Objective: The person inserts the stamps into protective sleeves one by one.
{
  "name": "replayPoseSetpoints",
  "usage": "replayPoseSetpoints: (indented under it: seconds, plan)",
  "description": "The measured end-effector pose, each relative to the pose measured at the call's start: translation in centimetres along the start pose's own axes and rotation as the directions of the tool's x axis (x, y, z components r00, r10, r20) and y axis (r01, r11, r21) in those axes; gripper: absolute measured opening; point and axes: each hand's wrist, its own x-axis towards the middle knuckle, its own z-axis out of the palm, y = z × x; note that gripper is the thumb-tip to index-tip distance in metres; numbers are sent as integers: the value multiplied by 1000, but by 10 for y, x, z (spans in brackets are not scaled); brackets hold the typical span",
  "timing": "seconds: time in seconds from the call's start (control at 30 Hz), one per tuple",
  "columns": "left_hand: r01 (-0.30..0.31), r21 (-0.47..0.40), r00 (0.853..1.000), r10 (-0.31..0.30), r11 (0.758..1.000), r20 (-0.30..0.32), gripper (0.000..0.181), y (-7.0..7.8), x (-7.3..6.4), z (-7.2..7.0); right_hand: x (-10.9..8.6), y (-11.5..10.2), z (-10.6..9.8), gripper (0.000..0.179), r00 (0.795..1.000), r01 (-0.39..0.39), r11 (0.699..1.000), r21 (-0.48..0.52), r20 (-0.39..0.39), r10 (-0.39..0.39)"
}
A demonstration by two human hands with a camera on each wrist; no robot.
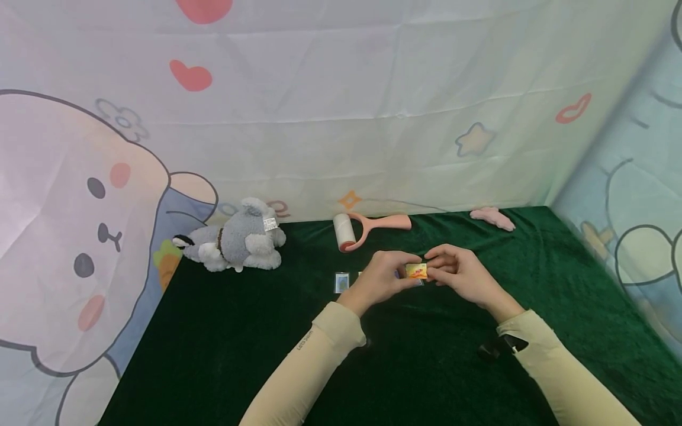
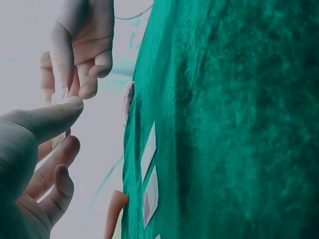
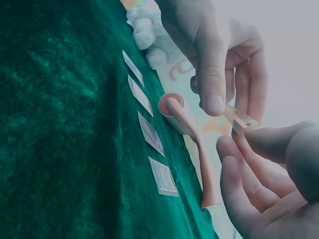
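Above the dark green cloth, both hands hold a small yellow-orange picture card (image 1: 416,271) between them. My left hand (image 1: 379,277) pinches its left side with thumb and fingers. My right hand (image 1: 465,277) pinches the opposite edge. Seen from the right wrist, the card (image 3: 238,118) is nearly edge-on, with a clear, see-through part along it that looks like a sleeve. Beneath the hands lies a row of several small cards (image 3: 163,177) on the cloth. In the head view the leftmost card (image 1: 341,283) shows, while the left hand mostly hides the others.
Behind the cards lies a lint roller (image 1: 383,222) with a pink handle and white roll. A grey plush toy (image 1: 240,239) lies at the back left, and a pink fluffy item (image 1: 492,218) at the back right. The green cloth (image 1: 229,355) meets a printed curtain (image 1: 319,106) behind.
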Motion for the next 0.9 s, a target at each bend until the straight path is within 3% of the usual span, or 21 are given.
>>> replayPoseSetpoints:
  seconds: [0.33,0.53,0.9]
  plan:
    - [-10,-35,1000,10,999,-16,42,1,-1,1,1,-3,3,29,1000,-7,1000,13,19,7]
    - [84,-149,995,-90,985,-33,29,0,-3,2,2,-2,2,29,999,12,1000,1,32,-12]
    - [142,-147,987,-151,979,-49,19,1,-4,5,3,-1,3,25,998,46,997,-54,37,-44]
